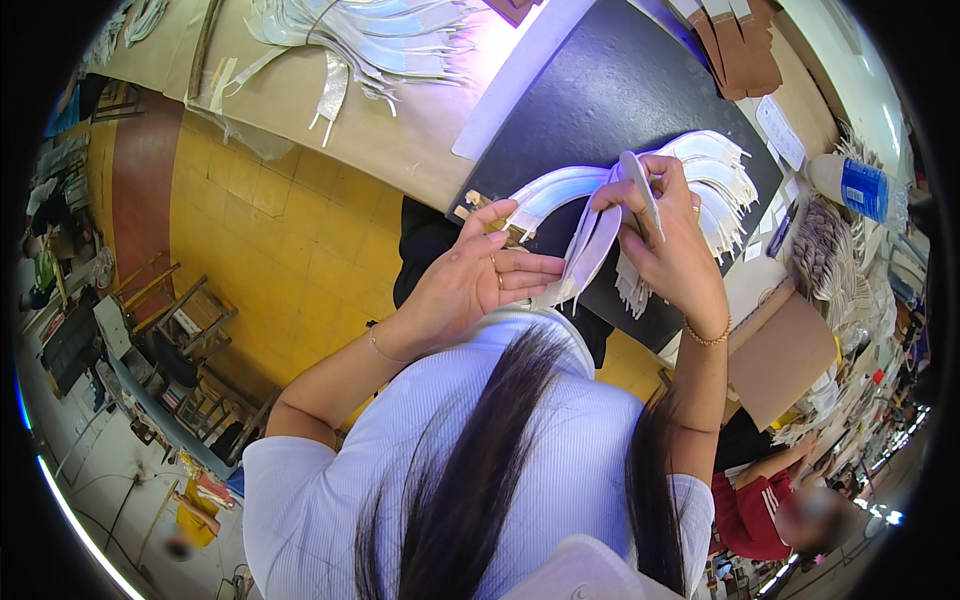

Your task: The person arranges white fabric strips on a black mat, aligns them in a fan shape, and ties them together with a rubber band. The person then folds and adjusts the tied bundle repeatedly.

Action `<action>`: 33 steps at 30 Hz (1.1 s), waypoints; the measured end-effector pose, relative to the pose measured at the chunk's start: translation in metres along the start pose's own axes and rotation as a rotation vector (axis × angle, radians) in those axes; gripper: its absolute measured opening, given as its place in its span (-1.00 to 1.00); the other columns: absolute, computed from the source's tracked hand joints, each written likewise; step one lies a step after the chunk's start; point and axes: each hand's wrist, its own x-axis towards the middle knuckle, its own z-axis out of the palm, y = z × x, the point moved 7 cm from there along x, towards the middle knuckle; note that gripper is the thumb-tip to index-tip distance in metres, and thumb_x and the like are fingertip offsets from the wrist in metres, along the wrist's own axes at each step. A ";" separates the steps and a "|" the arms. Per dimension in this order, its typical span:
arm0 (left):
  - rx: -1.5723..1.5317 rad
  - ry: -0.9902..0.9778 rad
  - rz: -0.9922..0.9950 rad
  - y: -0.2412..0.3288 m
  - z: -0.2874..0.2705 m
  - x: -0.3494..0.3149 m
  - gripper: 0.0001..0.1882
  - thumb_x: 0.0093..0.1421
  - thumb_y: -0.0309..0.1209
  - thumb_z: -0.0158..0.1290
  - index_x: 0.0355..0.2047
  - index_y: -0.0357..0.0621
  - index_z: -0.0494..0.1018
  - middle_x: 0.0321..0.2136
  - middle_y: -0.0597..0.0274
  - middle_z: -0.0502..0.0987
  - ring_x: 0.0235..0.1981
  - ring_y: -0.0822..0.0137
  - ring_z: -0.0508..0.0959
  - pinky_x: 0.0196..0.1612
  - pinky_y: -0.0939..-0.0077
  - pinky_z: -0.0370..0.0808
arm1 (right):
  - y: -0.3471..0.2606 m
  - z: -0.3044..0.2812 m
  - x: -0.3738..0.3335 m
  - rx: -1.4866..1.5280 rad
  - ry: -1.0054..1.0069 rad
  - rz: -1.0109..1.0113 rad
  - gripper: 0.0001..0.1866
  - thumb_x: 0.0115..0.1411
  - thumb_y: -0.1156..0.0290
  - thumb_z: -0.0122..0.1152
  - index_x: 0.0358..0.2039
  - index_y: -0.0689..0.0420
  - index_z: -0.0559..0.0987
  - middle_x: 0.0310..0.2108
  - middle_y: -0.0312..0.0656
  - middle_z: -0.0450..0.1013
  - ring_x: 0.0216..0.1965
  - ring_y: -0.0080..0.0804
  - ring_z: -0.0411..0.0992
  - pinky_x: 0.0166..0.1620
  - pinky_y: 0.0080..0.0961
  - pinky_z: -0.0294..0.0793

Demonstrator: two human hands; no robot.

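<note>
My right hand (665,225) is closed around a thin, pale flat tool (640,185) with a rounded upper end. Its fingertips also meet a curved white strip (597,240) that hangs between my two hands. Fingers stretched and thumb apart, my left hand (485,270) rests its fingertips against that strip's lower part. Behind it another curved white strip (555,190) arches over the black work surface (590,90). A fanned stack of similar strips (715,175) with narrow tails lies right of my right hand, which hides part of the stack.
A large bundle of white strips (370,40) lies on the brown-covered table (420,130). Brown pieces (735,50) sit at the far right, near a bottle with a blue label (850,185), a pen (782,230) and a cardboard piece (785,360). A person in red (755,515) is lower right.
</note>
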 end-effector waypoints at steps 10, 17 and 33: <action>0.002 0.001 0.004 0.001 0.001 0.002 -0.50 0.52 -0.23 -0.33 0.40 0.09 -0.11 0.07 -0.56 0.39 0.13 -0.20 0.51 0.27 0.01 0.41 | 0.000 0.000 0.001 -0.008 -0.015 0.011 -0.50 -0.08 0.70 0.19 -0.12 -0.09 0.59 -0.06 -0.12 0.23 0.09 -0.09 0.26 -0.03 -0.16 0.19; 0.482 -0.107 0.068 -0.006 0.015 0.012 -0.35 0.46 -0.22 -0.05 0.43 -0.17 0.00 0.13 -0.12 0.46 0.13 0.19 0.51 0.23 0.34 0.39 | -0.002 -0.003 0.001 -0.003 0.011 -0.018 -0.56 -0.01 0.64 0.19 -0.10 -0.06 0.58 -0.03 -0.08 0.28 0.10 -0.05 0.29 -0.01 -0.15 0.23; 1.259 -0.256 0.343 -0.005 0.054 0.020 -0.30 0.39 -0.13 0.01 0.37 -0.34 0.14 -0.04 -0.16 0.43 -0.01 -0.02 0.48 0.08 0.21 0.41 | -0.140 -0.071 0.021 0.119 0.165 -0.362 -0.63 0.11 0.67 0.17 -0.03 0.22 0.51 -0.09 -0.03 0.46 -0.12 -0.13 0.50 0.03 -0.26 0.46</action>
